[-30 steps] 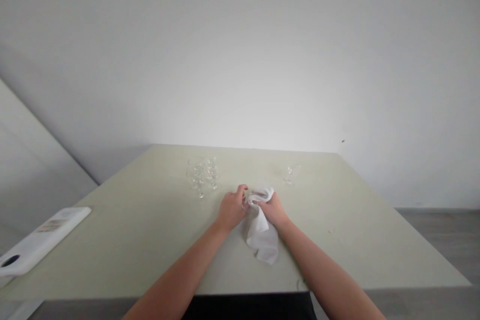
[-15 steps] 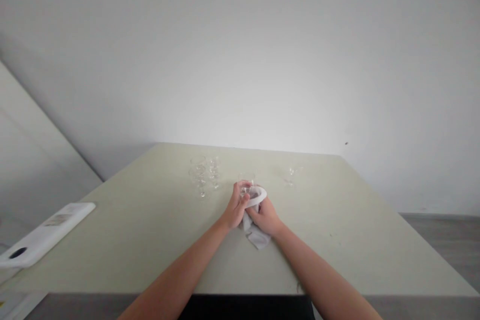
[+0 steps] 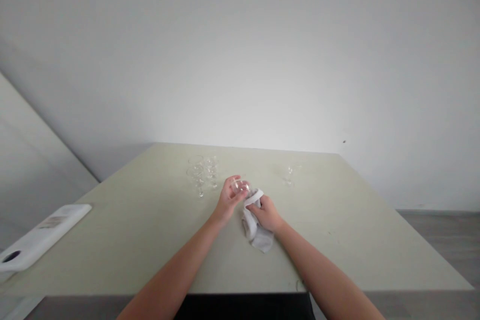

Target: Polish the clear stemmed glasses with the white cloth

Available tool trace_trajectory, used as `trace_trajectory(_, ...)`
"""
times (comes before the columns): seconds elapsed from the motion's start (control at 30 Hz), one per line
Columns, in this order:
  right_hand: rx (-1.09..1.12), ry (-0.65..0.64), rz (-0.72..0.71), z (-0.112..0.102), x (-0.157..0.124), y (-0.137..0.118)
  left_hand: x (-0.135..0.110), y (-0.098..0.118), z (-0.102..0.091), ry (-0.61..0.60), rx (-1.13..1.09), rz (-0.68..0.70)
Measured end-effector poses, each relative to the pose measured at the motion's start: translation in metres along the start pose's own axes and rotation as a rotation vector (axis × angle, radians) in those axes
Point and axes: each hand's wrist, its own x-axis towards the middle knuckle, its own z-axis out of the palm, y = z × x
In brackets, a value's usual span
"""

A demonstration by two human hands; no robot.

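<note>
My left hand (image 3: 227, 197) is closed round the bowl of a clear glass (image 3: 240, 186), which looks tilted; whether it has a stem is hidden. Just right of it, my right hand (image 3: 267, 211) grips a white cloth (image 3: 258, 235) that hangs down toward the tabletop. The cloth's upper fold lies close against the glass's lower right side. Beyond my left hand, several clear stemmed glasses (image 3: 200, 172) stand grouped together. Another clear glass (image 3: 290, 172) stands alone to the right, its outline faint.
The pale green table (image 3: 150, 240) reaches back to a plain wall (image 3: 240, 60). At its left edge lies a white flat object (image 3: 45, 235) with a dark oval and a label. A small dark curl (image 3: 299, 286) lies near the front edge.
My hands have drawn apart. The left has shifted left with the glass, now more tilted and clearer of the cloth. The cloth hangs more loosely from my right hand.
</note>
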Motion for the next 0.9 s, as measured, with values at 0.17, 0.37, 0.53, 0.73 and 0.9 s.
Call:
trace_trajectory(0.17,-0.067,0.031,-0.077,-0.003,0.0005,0.005,0.0017,0.0025,-0.0006,0.012,-0.14,-0.018)
trace_trajectory(0.37,-0.022,0.057,-0.043,-0.0041,0.0005,0.007,0.0032,0.0033,-0.0043,0.008,-0.183,-0.058)
trace_trajectory(0.53,-0.096,0.059,-0.104,-0.0062,0.0005,0.0037,0.005,-0.0009,-0.0043,0.04,-0.102,-0.003)
trace_trajectory(0.73,-0.126,0.059,-0.114,-0.0063,0.0009,0.0042,0.0054,-0.0038,-0.0061,-0.015,-0.174,-0.065)
trace_trajectory(0.9,-0.168,0.067,-0.114,-0.0061,0.0008,0.0066,0.0043,-0.0029,-0.0055,-0.026,-0.186,-0.038)
